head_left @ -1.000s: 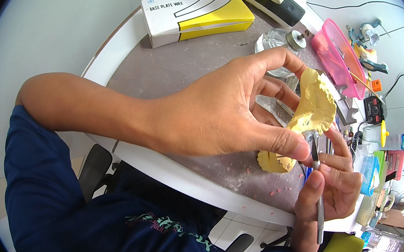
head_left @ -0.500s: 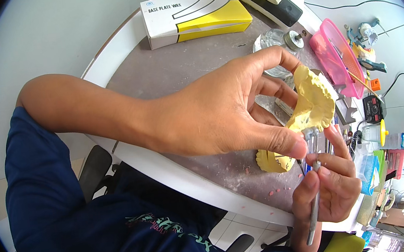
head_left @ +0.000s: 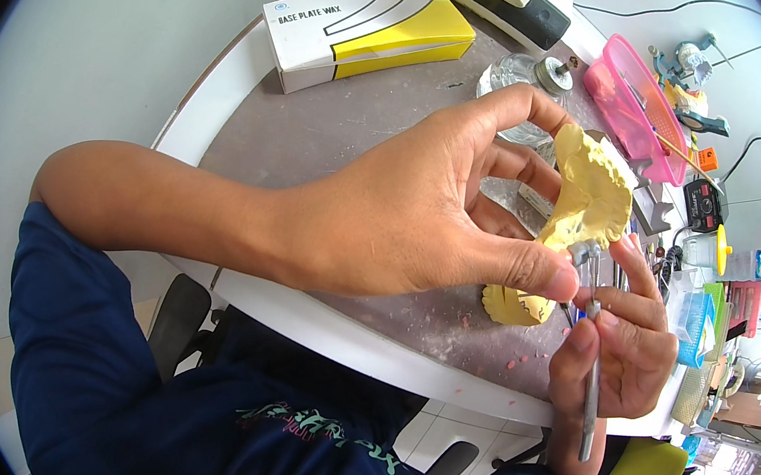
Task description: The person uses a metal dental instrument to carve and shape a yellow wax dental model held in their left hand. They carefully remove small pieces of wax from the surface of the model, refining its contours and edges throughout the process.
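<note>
Arched yellow plaster cast (head_left: 593, 187) just tipped, L hand (head_left: 405, 202) gripping it, near side prob. meeting slim silver metal tool (head_left: 590, 392) pinched in R hand (head_left: 633, 349).

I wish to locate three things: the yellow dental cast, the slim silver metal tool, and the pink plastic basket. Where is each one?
Yellow dental cast (head_left: 593, 187): head view, middle of its body.
Slim silver metal tool (head_left: 590, 397): head view, on its handle.
Pink plastic basket (head_left: 611, 103): head view, on its side wall.
</note>
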A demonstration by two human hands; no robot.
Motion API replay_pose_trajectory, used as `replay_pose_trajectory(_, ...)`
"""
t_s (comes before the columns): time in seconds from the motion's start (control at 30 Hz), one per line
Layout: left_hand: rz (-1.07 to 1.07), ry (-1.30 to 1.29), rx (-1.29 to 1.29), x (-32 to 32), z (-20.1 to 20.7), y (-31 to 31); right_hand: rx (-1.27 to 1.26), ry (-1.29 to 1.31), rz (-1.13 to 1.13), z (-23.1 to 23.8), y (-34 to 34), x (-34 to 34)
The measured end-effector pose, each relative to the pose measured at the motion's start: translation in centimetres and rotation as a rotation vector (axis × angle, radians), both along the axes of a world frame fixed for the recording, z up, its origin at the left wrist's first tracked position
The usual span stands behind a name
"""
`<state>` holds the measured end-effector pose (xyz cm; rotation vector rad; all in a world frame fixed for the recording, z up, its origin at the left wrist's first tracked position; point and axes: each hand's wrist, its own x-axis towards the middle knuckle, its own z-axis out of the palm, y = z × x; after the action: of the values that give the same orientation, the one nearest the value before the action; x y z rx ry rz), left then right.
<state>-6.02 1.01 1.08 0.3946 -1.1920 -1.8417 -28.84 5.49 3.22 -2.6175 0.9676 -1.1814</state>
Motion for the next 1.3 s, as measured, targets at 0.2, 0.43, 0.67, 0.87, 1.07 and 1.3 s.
replay_pose_trajectory(0.2,0.020,0.013,-0.010,-0.1,-0.2,0.0,0.025,-0.029,0.006,-0.2,0.2,0.5)
replay_pose_trajectory(0.43,0.049,-0.004,-0.041,-0.2,-0.1,0.2,0.108,-0.093,0.012,-0.3,0.0,0.1)
replay_pose_trajectory(0.67,0.085,-0.044,-0.092,-0.1,-0.2,0.1,0.069,-0.309,-0.008,-0.5,-0.5,0.1)
replay_pose_trajectory(0.87,0.188,-0.134,-0.364,-0.1,-0.7,-0.4,0.066,-0.203,0.041,-0.7,-0.3,-0.2)
replay_pose_trajectory(1.07,0.220,-0.136,-0.408,-0.2,-0.6,-0.4,0.019,-0.083,-0.018,-0.4,-0.4,0.3)
replay_pose_trajectory(1.3,0.203,-0.117,-0.424,0.1,-0.3,-0.4,-0.059,0.086,-0.097,0.2,-0.1,0.8)
